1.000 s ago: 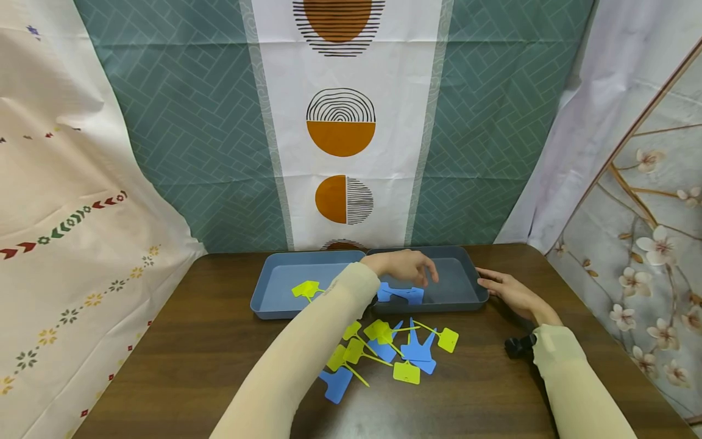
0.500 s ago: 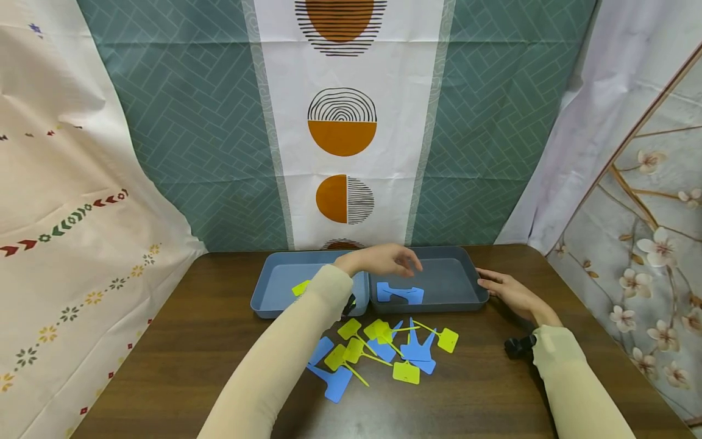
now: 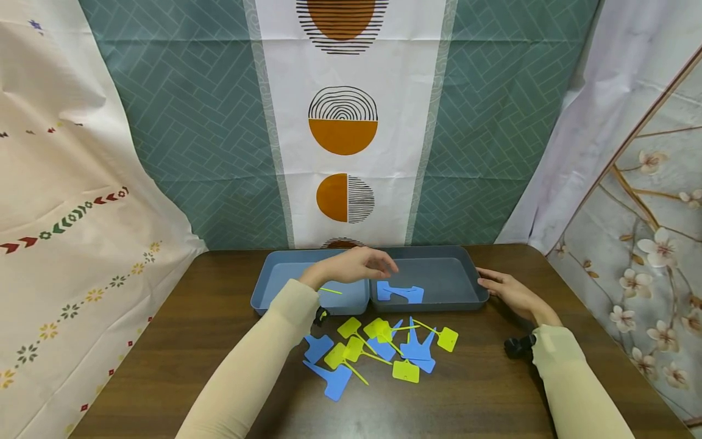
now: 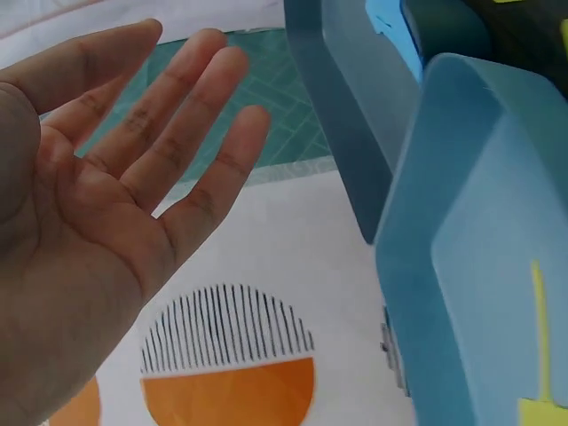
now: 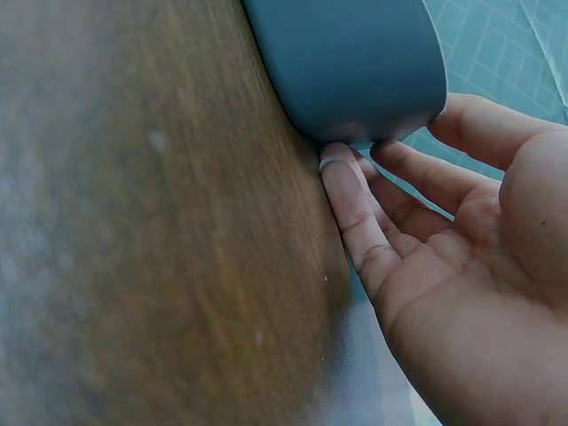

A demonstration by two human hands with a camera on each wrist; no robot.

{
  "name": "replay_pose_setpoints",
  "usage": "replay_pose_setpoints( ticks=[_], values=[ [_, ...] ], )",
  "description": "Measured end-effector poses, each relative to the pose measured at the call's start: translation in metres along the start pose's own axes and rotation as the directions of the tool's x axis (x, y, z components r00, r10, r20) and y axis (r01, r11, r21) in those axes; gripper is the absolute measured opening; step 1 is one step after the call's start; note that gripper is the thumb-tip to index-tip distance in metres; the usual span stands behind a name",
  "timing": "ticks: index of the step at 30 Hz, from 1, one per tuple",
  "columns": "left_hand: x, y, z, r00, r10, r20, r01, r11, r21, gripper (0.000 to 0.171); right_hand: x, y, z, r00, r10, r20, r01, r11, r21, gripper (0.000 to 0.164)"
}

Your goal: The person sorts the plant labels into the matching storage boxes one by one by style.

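Note:
My left hand [image 3: 351, 265] hovers over the inner ends of the two trays. Its fingers are spread and loosely bent, with nothing between them in the left wrist view. Below it, the lighter blue tray [image 3: 272, 283] holds a yellow plant tag [image 4: 540, 337], mostly hidden by the hand and wrist in the head view. Blue plant tags [image 3: 408, 295] lie in the darker grey-blue tray [image 3: 444, 274]. My right hand [image 3: 512, 292] rests at that tray's right end, fingertips against the outer wall [image 5: 355, 71] near its corner.
In front of the trays, yellow T-shaped plant tags [image 3: 406, 371] and blue plant tags [image 3: 336, 385] lie in a loose, overlapping pile on the brown wooden table [image 3: 164, 366]. A patterned cloth [image 3: 219, 152] hangs right behind the trays.
My left hand has drawn back to the left, from over the darker tray towards the lighter one, uncovering more blue tags on the table. My right hand has stayed put.

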State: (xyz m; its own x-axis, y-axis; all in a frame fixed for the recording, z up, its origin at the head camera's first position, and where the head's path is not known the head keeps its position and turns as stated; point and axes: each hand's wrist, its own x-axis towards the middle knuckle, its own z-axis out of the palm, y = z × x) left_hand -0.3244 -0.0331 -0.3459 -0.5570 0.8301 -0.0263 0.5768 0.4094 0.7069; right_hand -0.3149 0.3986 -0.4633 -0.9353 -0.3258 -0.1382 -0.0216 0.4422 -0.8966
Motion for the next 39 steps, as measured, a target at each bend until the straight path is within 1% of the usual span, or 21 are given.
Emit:
replay_pose_setpoints(
  ticks=[5,10,15,20,25,29,35,39],
  values=[
    [-0.019,-0.007,0.002,0.999,-0.021,-0.027,0.020,0.998,-0.053,0.028,0.001,-0.001,-0.001,1.000,0.007,-0.001,-0.007,1.000,0.003,0.071],
    [-0.033,-0.010,0.003,0.998,-0.038,-0.043,0.035,0.997,-0.074,0.028,0.000,-0.001,-0.001,1.000,0.009,0.001,-0.009,1.000,0.013,0.072],
    [-0.042,-0.012,0.005,0.998,-0.047,-0.045,0.044,0.997,-0.064,0.026,0.000,-0.001,0.001,1.000,0.011,0.003,-0.011,1.000,0.023,0.071],
    [-0.050,-0.013,0.008,0.998,-0.038,-0.045,0.037,0.999,-0.026,0.028,-0.001,-0.001,0.002,1.000,0.005,0.002,-0.005,1.000,0.021,0.071],
    [-0.056,-0.012,0.011,0.998,-0.033,-0.061,0.033,0.999,0.007,0.029,-0.001,0.000,0.004,1.000,0.005,0.003,-0.005,1.000,0.029,0.072],
    [-0.063,-0.012,0.017,0.997,-0.028,-0.065,0.028,1.000,0.011,0.027,-0.001,0.000,0.005,1.000,0.008,-0.002,-0.008,1.000,0.026,0.072],
    [-0.078,-0.011,0.027,0.997,-0.023,-0.071,0.024,1.000,0.013,0.027,-0.001,0.001,0.003,1.000,0.003,-0.004,-0.003,1.000,0.012,0.073],
    [-0.088,-0.011,0.033,0.998,-0.032,-0.049,0.032,0.999,-0.006,0.032,-0.001,0.001,0.001,1.000,0.004,-0.011,-0.004,1.000,0.011,0.073]
  ],
)
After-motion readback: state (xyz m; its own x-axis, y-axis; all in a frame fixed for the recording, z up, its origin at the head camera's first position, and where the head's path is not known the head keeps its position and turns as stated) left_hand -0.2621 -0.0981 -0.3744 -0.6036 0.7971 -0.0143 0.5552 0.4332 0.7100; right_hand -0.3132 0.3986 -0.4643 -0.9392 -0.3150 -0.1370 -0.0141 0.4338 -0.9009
